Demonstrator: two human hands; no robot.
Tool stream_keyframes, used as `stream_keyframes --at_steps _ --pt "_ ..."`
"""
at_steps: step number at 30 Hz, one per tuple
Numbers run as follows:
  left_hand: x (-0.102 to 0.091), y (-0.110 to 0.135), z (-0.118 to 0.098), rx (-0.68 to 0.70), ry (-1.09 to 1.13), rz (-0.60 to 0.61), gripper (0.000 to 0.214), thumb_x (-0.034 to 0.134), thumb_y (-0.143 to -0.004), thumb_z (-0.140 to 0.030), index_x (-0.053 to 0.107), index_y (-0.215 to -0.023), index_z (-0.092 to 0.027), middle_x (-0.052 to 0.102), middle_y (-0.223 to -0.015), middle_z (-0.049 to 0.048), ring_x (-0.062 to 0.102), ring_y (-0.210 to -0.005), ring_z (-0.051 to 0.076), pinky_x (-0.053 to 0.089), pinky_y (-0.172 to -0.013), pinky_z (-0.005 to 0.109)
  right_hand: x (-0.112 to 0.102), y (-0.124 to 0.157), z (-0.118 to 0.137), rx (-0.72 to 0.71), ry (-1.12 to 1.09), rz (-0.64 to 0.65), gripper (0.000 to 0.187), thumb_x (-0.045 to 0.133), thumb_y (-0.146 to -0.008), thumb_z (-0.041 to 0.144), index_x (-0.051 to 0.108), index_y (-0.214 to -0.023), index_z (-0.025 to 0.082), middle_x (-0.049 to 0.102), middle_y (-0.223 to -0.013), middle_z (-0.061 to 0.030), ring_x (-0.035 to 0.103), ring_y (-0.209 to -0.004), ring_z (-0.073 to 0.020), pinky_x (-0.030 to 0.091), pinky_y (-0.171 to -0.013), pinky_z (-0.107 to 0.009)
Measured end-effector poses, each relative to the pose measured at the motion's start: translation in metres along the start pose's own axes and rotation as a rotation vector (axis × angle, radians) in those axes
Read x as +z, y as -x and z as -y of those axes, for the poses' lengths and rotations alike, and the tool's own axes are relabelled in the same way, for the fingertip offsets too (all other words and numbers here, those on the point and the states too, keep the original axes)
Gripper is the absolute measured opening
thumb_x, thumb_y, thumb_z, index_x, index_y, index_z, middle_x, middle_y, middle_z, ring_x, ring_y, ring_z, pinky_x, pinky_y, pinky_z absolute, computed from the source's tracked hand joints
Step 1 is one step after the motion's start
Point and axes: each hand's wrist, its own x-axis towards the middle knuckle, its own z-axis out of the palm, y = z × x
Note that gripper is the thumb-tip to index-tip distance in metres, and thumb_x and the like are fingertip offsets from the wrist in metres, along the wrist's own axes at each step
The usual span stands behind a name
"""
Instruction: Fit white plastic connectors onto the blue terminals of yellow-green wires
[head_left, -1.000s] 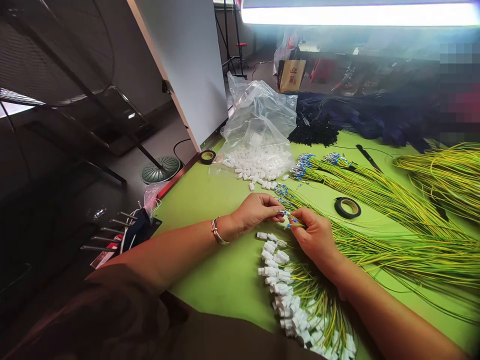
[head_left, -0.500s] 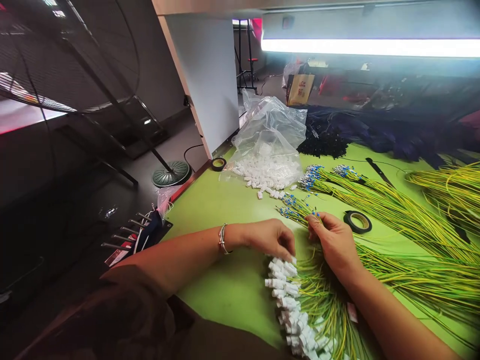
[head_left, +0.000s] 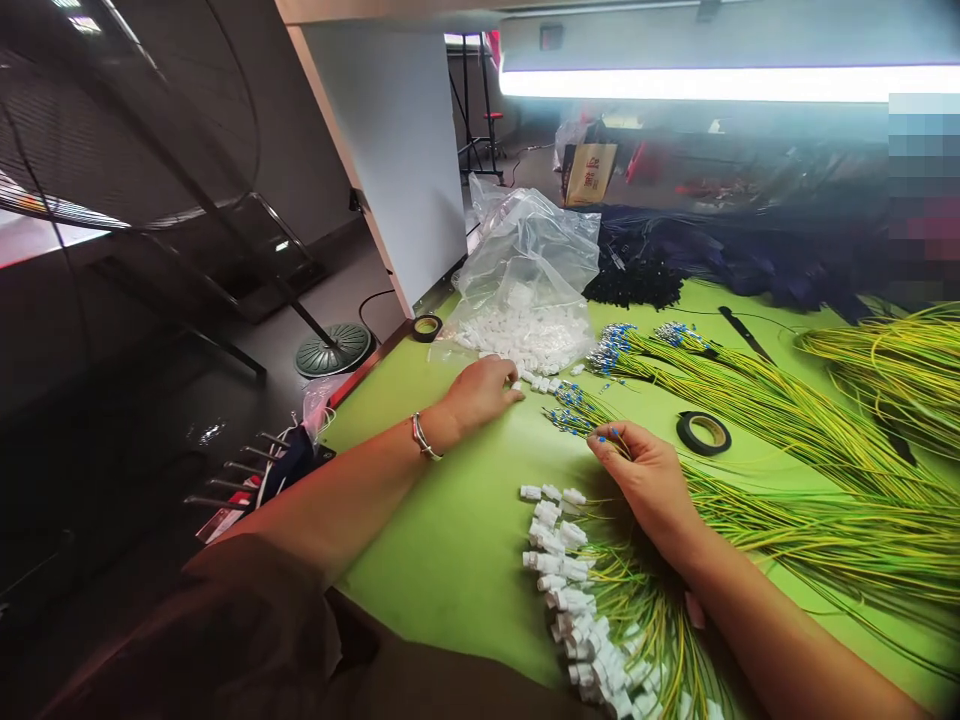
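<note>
My left hand (head_left: 480, 395) reaches to the front of the pile of white connector housings (head_left: 536, 340), thumb and forefinger around one white connector housing (head_left: 516, 386). Between the fingers of my right hand (head_left: 641, 470) are thin yellow-green wires with blue crimped ends (head_left: 602, 440). Just left of that hand lies a small bunch of wires with blue tips (head_left: 571, 410). Below it, yellow-green wires fitted with white housings (head_left: 574, 570) form a long row on the green tabletop (head_left: 435, 560).
A clear plastic bag (head_left: 525, 240) covers part of the housing pile. Rolls of black tape (head_left: 703, 433) and wire bundles (head_left: 780, 420) lie to the right. Black parts (head_left: 637, 280) are heaped behind. A white partition (head_left: 397, 150) and a standing fan (head_left: 334, 348) are left.
My left hand has moved from the row of white housings up and away to the loose housings by the bag. My right hand stays on the wires. The view has shifted slightly.
</note>
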Motion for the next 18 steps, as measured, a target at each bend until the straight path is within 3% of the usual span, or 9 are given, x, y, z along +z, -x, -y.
stream_keyframes --at_steps 7,9,11,15,18 --pt "0.011 0.007 -0.008 0.236 -0.068 -0.068 0.021 0.046 -0.087 -0.013 0.067 -0.087 -0.015 0.064 -0.088 0.0102 0.057 -0.089 0.022 0.044 -0.077 0.033 0.0 0.001 0.001 0.064 0.01 -0.064 0.024 0.068 -0.069 0.04 0.069 -0.074 0.016 0.065 -0.07 -0.0027 0.055 -0.066 -0.0167 0.043 -0.064 -0.029" --pt "0.009 0.008 -0.013 0.189 0.131 -0.125 0.018 0.05 -0.084 -0.014 0.068 -0.085 -0.015 0.065 -0.088 0.0088 0.059 -0.088 0.02 0.045 -0.08 0.033 0.001 0.002 0.0 0.075 -0.018 -0.073 0.025 0.069 -0.069 0.041 0.069 -0.073 0.016 0.065 -0.07 -0.0029 0.055 -0.067 -0.0169 0.043 -0.065 -0.029" --pt "0.007 0.009 -0.021 0.037 0.47 -0.116 0.011 0.057 -0.081 -0.017 0.068 -0.085 -0.015 0.066 -0.084 0.0069 0.061 -0.081 0.017 0.048 -0.077 0.031 0.001 0.002 -0.001 0.075 -0.031 -0.073 0.025 0.069 -0.068 0.041 0.068 -0.071 0.016 0.064 -0.069 -0.0026 0.054 -0.066 -0.0161 0.042 -0.066 -0.028" --pt "0.008 0.016 -0.038 -0.231 1.201 0.178 0.029 0.071 -0.072 -0.024 0.065 -0.096 -0.011 0.066 -0.075 0.0043 0.066 -0.067 0.014 0.051 -0.066 0.028 0.0 0.003 -0.004 0.058 -0.033 -0.094 0.024 0.069 -0.069 0.039 0.06 -0.062 0.017 0.058 -0.061 0.0004 0.047 -0.058 -0.0129 0.039 -0.06 -0.026" --pt "0.012 0.022 -0.046 -0.288 1.417 0.283 0.036 0.081 -0.06 -0.024 0.068 -0.09 -0.009 0.068 -0.075 0.0057 0.067 -0.069 0.014 0.052 -0.07 0.026 0.001 0.003 -0.004 0.05 -0.027 -0.096 0.022 0.067 -0.069 0.037 0.058 -0.061 0.018 0.054 -0.057 0.002 0.044 -0.056 -0.0118 0.037 -0.056 -0.025"
